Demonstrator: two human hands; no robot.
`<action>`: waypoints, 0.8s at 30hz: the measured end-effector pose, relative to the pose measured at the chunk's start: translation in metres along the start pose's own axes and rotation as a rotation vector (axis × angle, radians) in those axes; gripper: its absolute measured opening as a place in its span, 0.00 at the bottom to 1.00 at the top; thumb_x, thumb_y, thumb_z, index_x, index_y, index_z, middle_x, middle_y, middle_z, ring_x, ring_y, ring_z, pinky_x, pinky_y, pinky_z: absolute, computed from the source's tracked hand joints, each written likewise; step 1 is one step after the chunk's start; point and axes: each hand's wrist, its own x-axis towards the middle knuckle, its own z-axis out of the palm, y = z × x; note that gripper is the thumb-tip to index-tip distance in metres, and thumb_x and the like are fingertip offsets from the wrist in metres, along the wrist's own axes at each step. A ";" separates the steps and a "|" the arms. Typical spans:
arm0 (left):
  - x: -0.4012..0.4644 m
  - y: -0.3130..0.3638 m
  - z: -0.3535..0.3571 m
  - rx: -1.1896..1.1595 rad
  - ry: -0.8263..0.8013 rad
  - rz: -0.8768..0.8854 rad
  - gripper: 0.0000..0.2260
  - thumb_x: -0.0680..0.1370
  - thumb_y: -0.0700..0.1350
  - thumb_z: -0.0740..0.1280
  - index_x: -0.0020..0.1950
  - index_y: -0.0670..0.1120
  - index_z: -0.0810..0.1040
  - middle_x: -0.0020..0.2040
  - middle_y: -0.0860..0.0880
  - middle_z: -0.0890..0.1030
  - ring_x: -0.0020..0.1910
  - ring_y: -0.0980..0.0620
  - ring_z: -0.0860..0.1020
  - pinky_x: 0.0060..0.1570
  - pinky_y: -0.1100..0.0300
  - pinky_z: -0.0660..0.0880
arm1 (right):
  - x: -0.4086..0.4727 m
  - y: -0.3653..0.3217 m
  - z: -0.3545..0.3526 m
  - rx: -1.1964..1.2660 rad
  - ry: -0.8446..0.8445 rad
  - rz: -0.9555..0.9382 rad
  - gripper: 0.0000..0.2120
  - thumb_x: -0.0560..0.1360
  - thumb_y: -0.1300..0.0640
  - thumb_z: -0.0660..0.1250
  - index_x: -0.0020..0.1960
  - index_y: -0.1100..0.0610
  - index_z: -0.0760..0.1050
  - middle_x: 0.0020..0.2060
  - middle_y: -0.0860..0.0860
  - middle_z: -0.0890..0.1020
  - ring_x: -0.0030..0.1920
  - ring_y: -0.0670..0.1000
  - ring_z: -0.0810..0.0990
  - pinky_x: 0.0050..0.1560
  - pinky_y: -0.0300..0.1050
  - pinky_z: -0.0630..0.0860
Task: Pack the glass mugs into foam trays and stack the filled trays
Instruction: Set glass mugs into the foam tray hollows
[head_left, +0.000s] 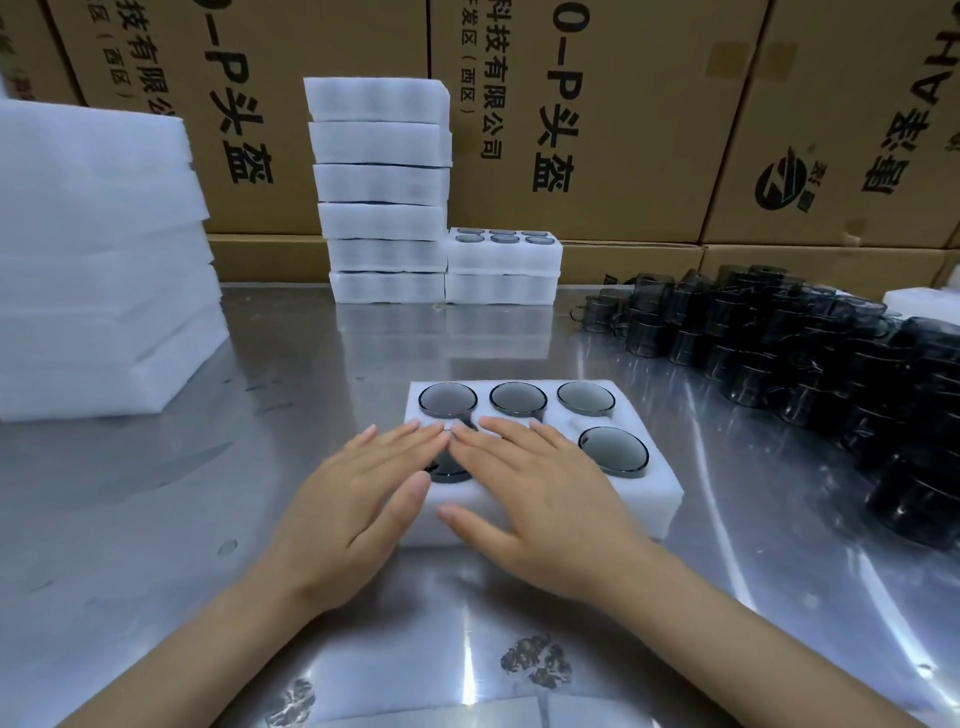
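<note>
Steel table (156, 519) runs back to stacked cardboard boxes (623, 130).

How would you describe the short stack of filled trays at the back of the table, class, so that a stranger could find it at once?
Start at the wall of cardboard boxes behind the steel table. Against them stands a tall stack of foam trays; the short stack touches its right side. It is only two trays high, and its top tray shows six dark mug rims, while the tall stack shows none.
</note>
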 end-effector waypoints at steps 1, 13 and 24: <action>0.000 -0.001 0.000 0.014 -0.017 -0.014 0.22 0.79 0.55 0.48 0.70 0.53 0.66 0.70 0.60 0.69 0.71 0.65 0.62 0.72 0.59 0.56 | 0.001 -0.001 0.001 0.003 -0.008 0.000 0.30 0.75 0.36 0.53 0.72 0.51 0.67 0.71 0.45 0.68 0.72 0.48 0.64 0.72 0.47 0.56; -0.008 0.000 0.005 -0.018 -0.050 -0.101 0.23 0.78 0.60 0.46 0.73 0.59 0.58 0.72 0.67 0.61 0.72 0.68 0.55 0.72 0.67 0.46 | -0.005 0.002 0.000 0.044 0.112 -0.045 0.27 0.77 0.39 0.55 0.70 0.52 0.70 0.66 0.45 0.75 0.69 0.48 0.69 0.70 0.47 0.61; 0.002 0.007 0.021 -0.380 -0.066 -0.630 0.34 0.73 0.72 0.49 0.76 0.60 0.53 0.75 0.64 0.55 0.74 0.65 0.50 0.74 0.60 0.44 | -0.049 0.071 -0.022 0.758 0.288 0.898 0.16 0.77 0.46 0.63 0.63 0.49 0.72 0.61 0.43 0.75 0.62 0.42 0.70 0.56 0.36 0.64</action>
